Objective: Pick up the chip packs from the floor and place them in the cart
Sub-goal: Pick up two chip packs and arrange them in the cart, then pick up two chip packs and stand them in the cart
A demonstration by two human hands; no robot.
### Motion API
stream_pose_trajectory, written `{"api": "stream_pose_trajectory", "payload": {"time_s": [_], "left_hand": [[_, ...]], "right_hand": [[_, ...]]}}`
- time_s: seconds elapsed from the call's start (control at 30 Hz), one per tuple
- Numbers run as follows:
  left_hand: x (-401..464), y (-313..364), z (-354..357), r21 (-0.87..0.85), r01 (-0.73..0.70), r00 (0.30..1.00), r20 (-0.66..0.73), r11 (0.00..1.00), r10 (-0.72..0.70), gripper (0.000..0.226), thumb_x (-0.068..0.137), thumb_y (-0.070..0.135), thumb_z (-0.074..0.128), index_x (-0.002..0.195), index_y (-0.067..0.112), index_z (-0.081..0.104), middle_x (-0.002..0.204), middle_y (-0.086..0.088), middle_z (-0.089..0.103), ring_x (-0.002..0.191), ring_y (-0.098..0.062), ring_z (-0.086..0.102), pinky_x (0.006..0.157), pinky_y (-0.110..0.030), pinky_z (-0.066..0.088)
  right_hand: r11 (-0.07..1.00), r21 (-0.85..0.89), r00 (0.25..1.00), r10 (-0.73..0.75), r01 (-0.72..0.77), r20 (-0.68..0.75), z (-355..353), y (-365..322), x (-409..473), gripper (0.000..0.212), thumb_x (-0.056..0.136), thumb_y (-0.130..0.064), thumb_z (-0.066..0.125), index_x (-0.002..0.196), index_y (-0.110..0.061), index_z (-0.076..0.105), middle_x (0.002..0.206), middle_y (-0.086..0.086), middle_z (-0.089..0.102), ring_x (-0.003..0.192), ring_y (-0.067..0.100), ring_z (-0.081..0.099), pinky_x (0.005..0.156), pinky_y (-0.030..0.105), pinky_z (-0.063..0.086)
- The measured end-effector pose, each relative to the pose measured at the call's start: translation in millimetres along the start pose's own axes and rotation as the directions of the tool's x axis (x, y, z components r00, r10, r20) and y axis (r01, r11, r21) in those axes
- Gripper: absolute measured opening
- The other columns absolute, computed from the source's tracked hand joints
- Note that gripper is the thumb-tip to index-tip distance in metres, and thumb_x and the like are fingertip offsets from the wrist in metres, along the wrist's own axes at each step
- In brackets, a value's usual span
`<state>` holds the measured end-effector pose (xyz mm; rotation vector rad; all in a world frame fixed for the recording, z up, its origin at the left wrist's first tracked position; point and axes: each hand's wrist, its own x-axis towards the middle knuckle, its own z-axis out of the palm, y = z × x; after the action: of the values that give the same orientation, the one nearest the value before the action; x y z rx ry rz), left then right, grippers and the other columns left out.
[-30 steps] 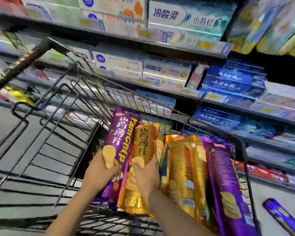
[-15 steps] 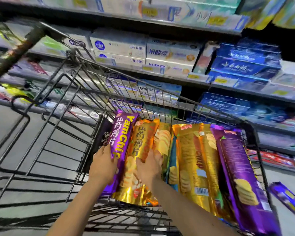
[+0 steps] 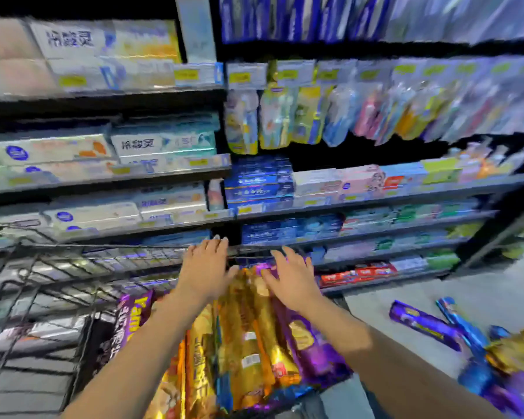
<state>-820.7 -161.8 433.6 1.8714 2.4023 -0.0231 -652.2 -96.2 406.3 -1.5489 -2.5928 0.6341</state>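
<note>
Hovering over the chip packs [image 3: 254, 343] in the cart [image 3: 82, 261], both hands, L [image 3: 204, 276] & R [image 3: 292, 282], are seen spread open w/ nothing held. More packs [image 3: 421, 323] are left on the floor [image 3: 406, 291] at right.

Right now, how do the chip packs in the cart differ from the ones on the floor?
The cart packs stand side by side, leaning in the cart; the floor packs lie flat and scattered. The cart packs are mostly gold with purple at the edges; the floor packs are mostly purple and blue. Both groups are long, shiny packs.
</note>
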Motion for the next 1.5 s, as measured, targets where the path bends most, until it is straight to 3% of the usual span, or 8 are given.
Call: {"api": "stream_pose_trajectory", "payload": {"time_s": [0.17, 0.3, 0.43, 0.57, 0.7, 0.87, 1.2, 1.5], "left_hand": [[43, 133, -25, 0.084, -0.278, 0.961, 0.021, 0.957, 0.277, 0.071, 0.094, 0.052, 0.038, 0.151, 0.014, 0.018, 0.158, -0.007, 0.022, 0.145, -0.025, 0.023, 0.118, -0.045, 0.019], [59, 268, -35, 0.116, -0.492, 0.87, 0.064, 0.863, 0.488, 0.068, 0.094, 0.051, 0.039, 0.148, 0.011, 0.025, 0.153, -0.009, 0.031, 0.14, -0.027, 0.031, 0.115, -0.045, 0.025], [65, 404, -19, 0.134, -0.652, 0.758, 0.131, 0.746, 0.639, 0.073, 0.091, 0.059, 0.032, 0.143, 0.008, 0.033, 0.142, -0.014, 0.045, 0.129, -0.031, 0.044, 0.107, -0.045, 0.034], [58, 545, 17, 0.09, -0.735, 0.674, 0.211, 0.672, 0.708, 0.07, 0.092, 0.057, 0.034, 0.143, 0.009, 0.031, 0.14, -0.014, 0.045, 0.129, -0.03, 0.045, 0.105, -0.042, 0.035], [47, 678, 62, 0.05, -0.796, 0.587, 0.304, 0.603, 0.75, 0.083, 0.082, 0.065, 0.017, 0.14, 0.009, 0.035, 0.14, -0.013, 0.046, 0.13, -0.029, 0.045, 0.105, -0.041, 0.038], [38, 802, 124, -0.051, -0.804, 0.526, 0.403, 0.593, 0.749, 0.064, 0.091, 0.051, 0.045, 0.141, 0.012, 0.033, 0.142, -0.009, 0.045, 0.128, -0.028, 0.046, 0.104, -0.04, 0.039], [66, 891, 249, -0.058, -0.73, 0.531, 0.579, 0.681, 0.619, 0.063, 0.095, 0.048, 0.04, 0.142, 0.008, 0.031, 0.143, -0.012, 0.043, 0.129, -0.03, 0.044, 0.101, -0.04, 0.04], [96, 899, 430, -0.044, -0.682, 0.478, 0.729, 0.73, 0.49, 0.059, 0.095, 0.048, 0.041, 0.139, 0.01, 0.033, 0.14, -0.01, 0.045, 0.128, -0.029, 0.044, 0.1, -0.039, 0.042]], "right_hand": [[0.964, -0.02, 0.956, 0.26, -0.265, -0.135, -67, 135, -53, 0.063, 0.095, -0.052, 0.041, 0.148, -0.02, 0.031, 0.155, 0.012, 0.028, 0.142, 0.026, 0.03, 0.117, 0.049, 0.016], [0.853, 0.013, 0.836, 0.514, -0.522, -0.191, -102, 259, -122, 0.062, 0.095, -0.051, 0.04, 0.147, -0.019, 0.031, 0.151, 0.01, 0.033, 0.137, 0.029, 0.035, 0.114, 0.049, 0.023], [0.732, 0.13, 0.7, 0.679, -0.669, -0.22, -115, 378, -195, 0.058, 0.092, -0.047, 0.048, 0.141, -0.018, 0.039, 0.143, 0.009, 0.04, 0.135, 0.03, 0.038, 0.111, 0.047, 0.027], [0.576, 0.171, 0.548, 0.816, -0.799, -0.183, -121, 492, -263, 0.061, 0.092, -0.053, 0.047, 0.14, -0.017, 0.038, 0.145, 0.011, 0.04, 0.133, 0.029, 0.039, 0.111, 0.046, 0.026], [0.47, 0.18, 0.452, 0.882, -0.864, -0.134, -127, 599, -326, 0.058, 0.09, -0.052, 0.046, 0.136, -0.016, 0.043, 0.14, 0.01, 0.046, 0.13, 0.029, 0.043, 0.11, 0.046, 0.029], [0.39, 0.194, 0.392, 0.92, -0.9, -0.029, -123, 708, -379, 0.057, 0.092, -0.051, 0.046, 0.136, -0.015, 0.042, 0.14, 0.011, 0.045, 0.131, 0.03, 0.042, 0.11, 0.047, 0.03], [0.292, 0.206, 0.334, 0.918, -0.934, 0.214, -45, 829, -369, 0.052, 0.094, -0.048, 0.043, 0.136, -0.017, 0.044, 0.137, 0.007, 0.047, 0.127, 0.028, 0.044, 0.108, 0.046, 0.032], [0.061, 0.365, 0.22, 0.883, -0.929, 0.415, 111, 896, -322, 0.059, 0.092, -0.045, 0.051, 0.138, -0.012, 0.036, 0.134, 0.011, 0.046, 0.126, 0.032, 0.045, 0.096, 0.041, 0.041]]}}
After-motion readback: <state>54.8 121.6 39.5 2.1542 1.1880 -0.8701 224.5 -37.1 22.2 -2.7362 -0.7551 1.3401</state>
